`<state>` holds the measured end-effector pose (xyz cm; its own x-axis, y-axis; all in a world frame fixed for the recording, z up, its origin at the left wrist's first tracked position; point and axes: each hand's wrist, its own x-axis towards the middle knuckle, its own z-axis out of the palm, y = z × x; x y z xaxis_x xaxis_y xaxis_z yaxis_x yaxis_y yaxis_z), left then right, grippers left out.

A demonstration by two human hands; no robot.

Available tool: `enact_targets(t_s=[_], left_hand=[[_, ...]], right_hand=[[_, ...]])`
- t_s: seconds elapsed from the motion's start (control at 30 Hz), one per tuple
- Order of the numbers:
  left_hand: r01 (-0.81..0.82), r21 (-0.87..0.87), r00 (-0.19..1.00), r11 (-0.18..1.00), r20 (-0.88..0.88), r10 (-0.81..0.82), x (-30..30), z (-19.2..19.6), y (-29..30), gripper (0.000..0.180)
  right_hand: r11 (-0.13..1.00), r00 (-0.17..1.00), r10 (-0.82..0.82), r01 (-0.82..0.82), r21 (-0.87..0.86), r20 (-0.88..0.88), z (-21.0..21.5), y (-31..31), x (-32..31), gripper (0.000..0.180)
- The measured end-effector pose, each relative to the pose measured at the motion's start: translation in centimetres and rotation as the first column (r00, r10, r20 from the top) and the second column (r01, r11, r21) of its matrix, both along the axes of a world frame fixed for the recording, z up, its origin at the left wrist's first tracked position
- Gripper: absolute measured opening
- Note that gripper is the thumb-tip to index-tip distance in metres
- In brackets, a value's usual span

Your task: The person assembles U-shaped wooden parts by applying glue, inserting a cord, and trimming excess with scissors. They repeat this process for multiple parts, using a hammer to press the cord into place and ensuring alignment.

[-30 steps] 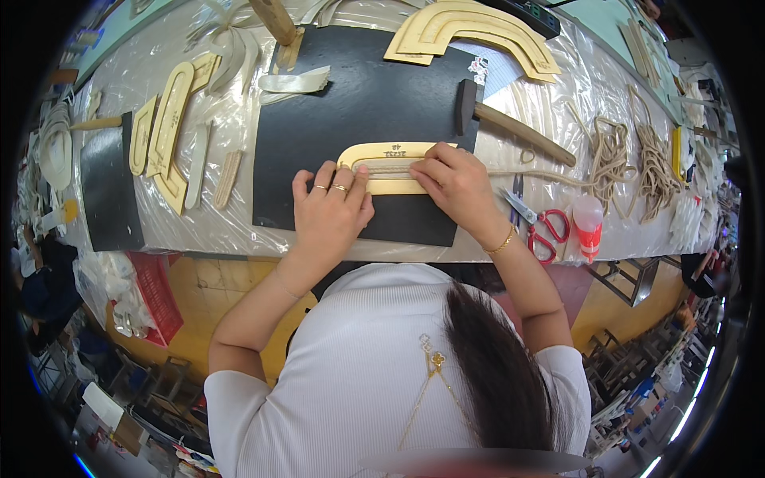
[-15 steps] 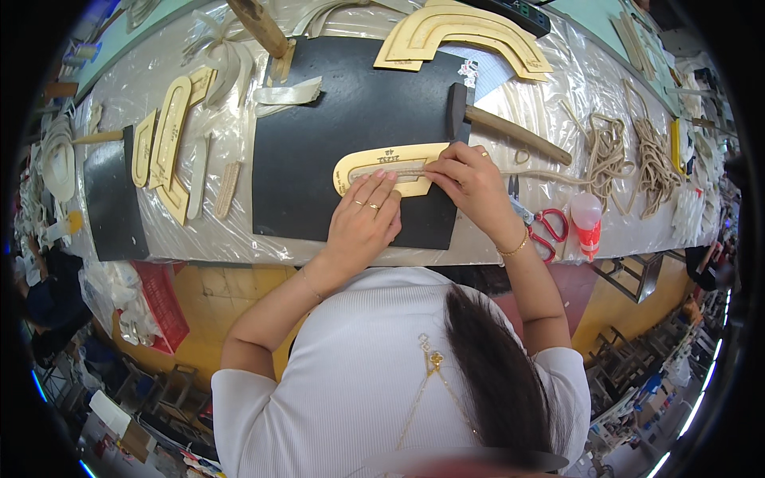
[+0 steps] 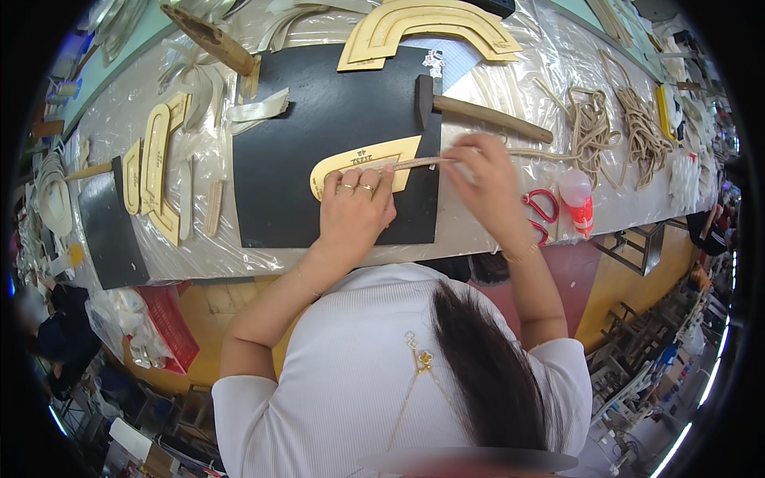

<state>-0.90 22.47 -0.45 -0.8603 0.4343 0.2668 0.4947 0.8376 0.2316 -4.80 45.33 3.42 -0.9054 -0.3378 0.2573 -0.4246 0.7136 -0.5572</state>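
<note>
A pale yellow template (image 3: 382, 149) with a rounded left end lies on a black mat (image 3: 319, 88). A beige braided cord (image 3: 418, 162) runs along its slot and off to the right. My left hand (image 3: 355, 209) is over the template, its ringed fingers together and pressing the cord and template down; they hide part of the slot. To the right, just past the mat's edge, my right hand (image 3: 484, 187) is slightly blurred, its fingertips bent in a pinch at the cord. The cord's stretch behind that hand is hidden.
A hammer (image 3: 486, 115) lies across the mat's right edge. Red-handled scissors (image 3: 542, 207) and a red-and-white bottle (image 3: 578, 203) are right of my right hand. Cord bundles (image 3: 590, 131) lie farther right. Arched templates (image 3: 430, 28) sit at the back, others (image 3: 155, 159) at left.
My right hand has moved right along the cord, away from the template, uncovering its right end. My left hand still presses on the template. The whole view has shifted a little.
</note>
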Motion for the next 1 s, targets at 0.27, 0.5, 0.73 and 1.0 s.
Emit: enact_targets(t_s=[0.27, 0.5, 0.73, 1.0], left_hand=[[-0.002, 0.093, 0.937, 0.996, 0.349, -0.031, -5.8, 1.9, -1.8, 0.043], [0.009, 0.08, 0.692, 0.997, 0.719, -0.064, -7.8, 3.3, -0.2, 0.045], [-0.389, 0.359, 0.085, 0.848, 0.931, -0.355, -8.6, 3.9, 1.4, 0.035], [-0.533, 0.435, 0.048, 0.725, 0.872, -0.488, -8.7, 5.7, 3.7, 0.037]], right_hand=[[0.785, 0.911, -0.395, 0.268, 0.558, 0.119, -0.4, 10.1, 9.5, 0.042], [0.803, 0.899, -0.428, 0.331, 0.495, 0.093, -2.7, 12.4, 9.6, 0.05], [0.918, 0.82, -0.343, 0.395, -0.019, 0.458, -0.5, 14.1, 10.9, 0.046], [0.587, 0.564, 0.28, 0.54, -0.604, 0.777, -1.4, 8.5, 13.4, 0.062]])
